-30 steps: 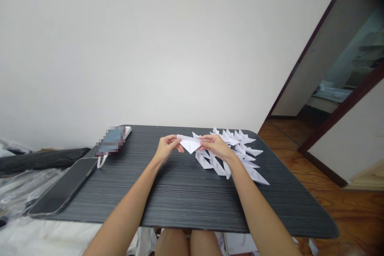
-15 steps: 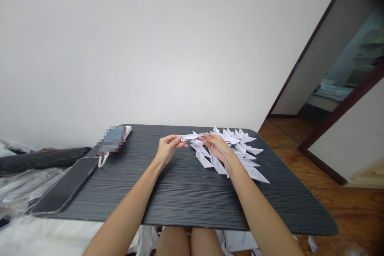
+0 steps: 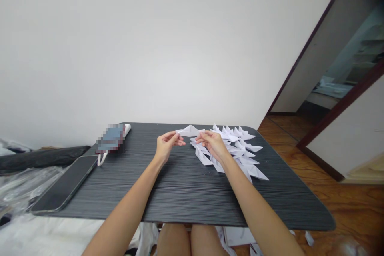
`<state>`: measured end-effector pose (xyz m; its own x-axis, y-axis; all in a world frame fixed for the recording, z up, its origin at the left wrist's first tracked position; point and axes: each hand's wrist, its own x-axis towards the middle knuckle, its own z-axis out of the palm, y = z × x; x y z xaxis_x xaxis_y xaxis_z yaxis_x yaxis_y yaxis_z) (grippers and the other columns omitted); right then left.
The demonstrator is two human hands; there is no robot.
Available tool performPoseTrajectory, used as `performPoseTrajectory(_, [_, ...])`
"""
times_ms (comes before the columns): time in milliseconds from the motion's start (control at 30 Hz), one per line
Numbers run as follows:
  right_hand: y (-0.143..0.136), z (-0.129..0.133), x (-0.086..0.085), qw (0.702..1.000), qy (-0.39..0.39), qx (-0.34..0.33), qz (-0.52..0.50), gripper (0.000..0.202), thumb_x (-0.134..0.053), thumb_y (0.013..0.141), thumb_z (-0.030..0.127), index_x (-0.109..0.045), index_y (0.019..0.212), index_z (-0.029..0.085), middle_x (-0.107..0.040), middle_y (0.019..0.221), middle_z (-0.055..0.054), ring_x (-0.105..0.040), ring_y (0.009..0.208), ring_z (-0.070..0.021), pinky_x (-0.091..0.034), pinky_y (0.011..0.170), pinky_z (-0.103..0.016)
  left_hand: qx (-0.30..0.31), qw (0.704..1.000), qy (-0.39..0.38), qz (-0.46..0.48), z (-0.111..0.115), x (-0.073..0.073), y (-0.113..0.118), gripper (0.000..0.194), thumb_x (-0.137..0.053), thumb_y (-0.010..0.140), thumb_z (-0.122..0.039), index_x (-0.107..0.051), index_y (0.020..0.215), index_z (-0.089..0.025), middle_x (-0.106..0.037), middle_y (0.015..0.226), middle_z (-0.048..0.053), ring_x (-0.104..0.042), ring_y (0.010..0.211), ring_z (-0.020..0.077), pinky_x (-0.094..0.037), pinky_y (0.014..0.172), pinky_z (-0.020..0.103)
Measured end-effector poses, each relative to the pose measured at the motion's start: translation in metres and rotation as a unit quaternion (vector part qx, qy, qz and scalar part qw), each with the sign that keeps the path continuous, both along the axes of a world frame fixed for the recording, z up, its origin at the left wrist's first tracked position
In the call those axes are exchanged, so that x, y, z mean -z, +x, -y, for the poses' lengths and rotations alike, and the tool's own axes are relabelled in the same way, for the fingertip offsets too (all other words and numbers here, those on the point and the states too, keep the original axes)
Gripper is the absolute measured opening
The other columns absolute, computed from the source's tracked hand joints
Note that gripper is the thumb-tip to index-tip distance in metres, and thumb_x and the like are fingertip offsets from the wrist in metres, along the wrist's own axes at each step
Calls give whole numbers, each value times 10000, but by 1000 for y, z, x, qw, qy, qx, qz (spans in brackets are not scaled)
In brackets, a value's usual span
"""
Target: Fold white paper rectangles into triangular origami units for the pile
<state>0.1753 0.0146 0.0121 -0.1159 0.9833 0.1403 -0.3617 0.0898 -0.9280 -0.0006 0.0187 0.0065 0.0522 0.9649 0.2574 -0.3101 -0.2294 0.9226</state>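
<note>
Between my two hands a white folded paper boat (image 3: pixel 190 131) is held up above the far half of the table, its peaked middle pointing upward. My left hand (image 3: pixel 168 144) is closed, pinching the boat's left end between thumb and fingers. The right end is pinched by my right hand (image 3: pixel 211 142), also closed. Right beside and partly behind my right hand, several finished-looking white paper boats (image 3: pixel 253 171) lie grouped in rows on the table; my hand and forearm hide some of them.
The dark ribbed table (image 3: pixel 180 192) stands against a white wall. On its left lie a dark-screened tablet or phone (image 3: pixel 67 186) and a blurred-out device (image 3: pixel 111 139) with a white cable (image 3: pixel 102 159). Plastic wrapping (image 3: pixel 21 192) lies left of the table. A doorway opens at right.
The paper boat has been turned from nearly edge-on to show its broad side and peak. Both hands still hold its ends and have moved only slightly.
</note>
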Motion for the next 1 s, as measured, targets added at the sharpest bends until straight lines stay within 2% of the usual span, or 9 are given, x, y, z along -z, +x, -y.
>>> performPoseTrajectory(167, [-3, 2, 1, 999, 30, 4, 42, 237, -631, 642, 343, -576, 665, 113, -648, 621, -61, -618, 518, -138, -389, 381, -171, -12, 1000, -9, -15, -1, 2, -1, 286, -636, 639, -332, -567, 740, -73, -631, 628, 70, -635, 563, 205, -501, 518, 268])
performPoseTrajectory(267, [-6, 1, 2, 995, 47, 38, 84, 266, -624, 638, 370, -555, 641, 113, -644, 608, -74, -617, 499, -156, -396, 361, -184, -50, 998, 2, -41, 0, 2, 1, 308, -637, 633, -336, -578, 767, -66, -634, 631, 78, -638, 574, 214, -508, 524, 273])
performPoseTrajectory(433, [-13, 4, 1, 989, 69, 104, 77, 286, -622, 641, 364, -471, 765, 155, -611, 511, -14, -591, 410, -158, -368, 303, -181, -100, 993, 38, -57, 4, 0, 5, 329, -642, 626, -333, -574, 816, -73, -631, 585, 59, -628, 516, 198, -510, 499, 276])
performPoseTrajectory(600, [-12, 4, -1, 987, 73, 131, 53, 265, -624, 643, 358, -484, 739, 154, -611, 499, -14, -587, 401, -146, -405, 317, -184, -78, 994, 45, -55, 9, -2, 7, 282, -646, 633, -298, -605, 800, -74, -650, 612, 71, -635, 546, 206, -521, 544, 303])
performPoseTrajectory(700, [-8, 3, -1, 987, 42, 155, 25, 238, -635, 640, 337, -534, 714, 135, -624, 513, -31, -611, 450, -151, -481, 407, -207, -53, 995, 49, -67, 12, -4, 7, 275, -651, 631, -273, -628, 828, -82, -670, 677, 85, -645, 630, 218, -523, 637, 327])
performPoseTrajectory(800, [-6, 3, -3, 990, 10, 141, 8, 218, -668, 607, 309, -563, 672, 129, -641, 553, -44, -642, 557, -176, -533, 548, -242, -49, 993, 60, -89, 13, -5, 7, 261, -659, 620, -265, -641, 821, -99, -674, 698, 79, -644, 657, 215, -516, 665, 322])
performPoseTrajectory(900, [-5, 6, -6, 995, 20, 95, 26, 219, -677, 596, 306, -587, 676, 123, -662, 644, -64, -650, 673, -194, -536, 637, -265, -72, 987, 82, -119, 12, -6, 4, 214, -628, 649, -288, -642, 764, -109, -650, 624, 51, -628, 569, 181, -508, 577, 285])
performPoseTrajectory(1000, [-5, 8, -6, 992, 62, 69, 90, 242, -674, 593, 313, -593, 718, 122, -655, 645, -60, -647, 651, -193, -526, 553, -249, -104, 973, 126, -163, 9, -8, -1, 173, -583, 692, -291, -634, 715, -127, -601, 559, 14, -572, 481, 121, -467, 501, 230])
